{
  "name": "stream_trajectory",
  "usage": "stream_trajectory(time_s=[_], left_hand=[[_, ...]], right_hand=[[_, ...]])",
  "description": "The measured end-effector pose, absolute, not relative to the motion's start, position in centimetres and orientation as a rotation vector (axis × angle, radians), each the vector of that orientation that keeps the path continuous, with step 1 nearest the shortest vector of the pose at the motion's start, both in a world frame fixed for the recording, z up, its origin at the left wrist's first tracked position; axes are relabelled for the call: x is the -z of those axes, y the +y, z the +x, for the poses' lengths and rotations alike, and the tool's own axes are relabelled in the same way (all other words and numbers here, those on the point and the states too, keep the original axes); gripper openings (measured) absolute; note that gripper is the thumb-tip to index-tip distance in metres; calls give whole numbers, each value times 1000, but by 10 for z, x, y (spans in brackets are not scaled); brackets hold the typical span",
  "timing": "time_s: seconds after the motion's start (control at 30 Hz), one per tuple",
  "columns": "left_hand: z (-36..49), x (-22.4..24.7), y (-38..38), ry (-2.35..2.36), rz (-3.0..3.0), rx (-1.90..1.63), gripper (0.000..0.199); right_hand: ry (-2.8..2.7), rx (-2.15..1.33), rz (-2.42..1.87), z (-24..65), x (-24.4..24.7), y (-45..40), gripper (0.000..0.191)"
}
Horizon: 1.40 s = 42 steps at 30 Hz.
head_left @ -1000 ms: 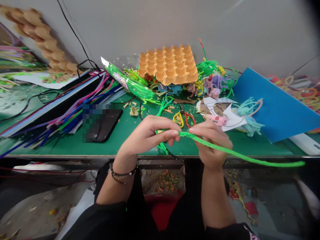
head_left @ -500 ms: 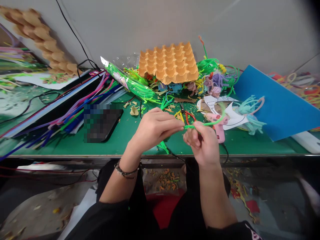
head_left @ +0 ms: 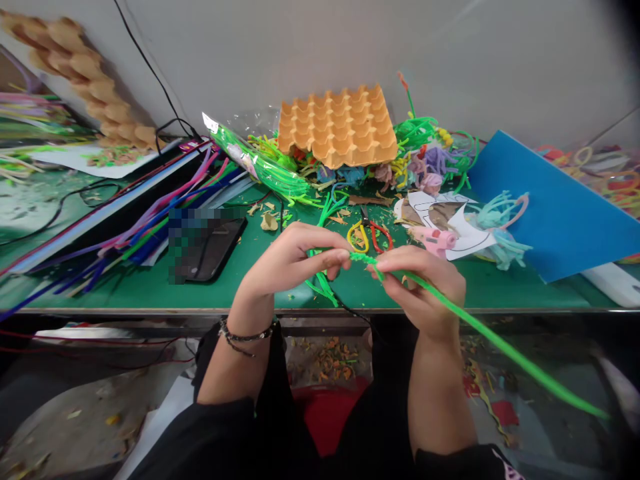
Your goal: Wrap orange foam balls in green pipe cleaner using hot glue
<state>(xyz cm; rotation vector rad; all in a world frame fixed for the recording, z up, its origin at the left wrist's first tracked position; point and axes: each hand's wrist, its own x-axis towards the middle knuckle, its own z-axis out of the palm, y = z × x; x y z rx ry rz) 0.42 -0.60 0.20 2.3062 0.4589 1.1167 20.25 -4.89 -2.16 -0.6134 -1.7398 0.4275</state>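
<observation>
Between my hands runs a bright green fuzzy stem [head_left: 500, 341], its middle twisted. My left hand [head_left: 305, 257] pinches the twisted part between thumb and fingertips. Thumb and forefinger of my right hand [head_left: 420, 277] are closed on the same stem, and its long free end slants down to the right past the table edge. Behind my left hand lie more green stems [head_left: 327, 288] on the table. Scissors [head_left: 370, 233] with one yellow and one red handle rest just beyond my hands. A pink glue gun [head_left: 434, 240] is partly hidden behind my right hand.
An orange egg tray [head_left: 337, 127] leans on a colourful pile at the back. A dark phone [head_left: 213, 248] and bundled stems [head_left: 150, 220] lie left. To the right are a cut paper drawing [head_left: 470, 233] and a blue board [head_left: 550, 207].
The stem's free end has swung from above my right hand to the lower right. My right hand has turned and moved slightly right; my left hand has shifted a little left.
</observation>
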Motion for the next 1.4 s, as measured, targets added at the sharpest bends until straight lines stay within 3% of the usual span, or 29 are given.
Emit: stream_trajectory(time_s=[0.13, 0.3, 0.47, 0.6, 0.73, 0.8, 1.07, 1.4], left_hand=[[5, -4, -8, 472, 2344, -1128, 32], [11, -2, -9, 507, 2550, -1242, 26], [17, 6, -5, 575, 2760, -1531, 21], [18, 5, -9, 627, 2883, -1574, 19], [20, 3, -13, 637, 3071, -1600, 13], [20, 3, -13, 629, 3025, -1600, 13], [18, -1, -10, 545, 2507, -1270, 23], [15, -3, -11, 459, 2419, -1243, 20]], right_hand=[[-1689, -345, -590, 196, 23, -49, 28], [-1537, -370, -634, 190, 24, -46, 8], [-1362, -603, -630, 184, 28, -49, 8], [-1242, -874, -580, 181, 25, -51, 5], [-1072, -1359, -501, 180, 19, -47, 8], [-1051, -1412, -504, 179, 19, -45, 6], [-1359, -297, -743, 188, 29, -44, 10], [-1647, 183, -846, 197, 25, -47, 28]])
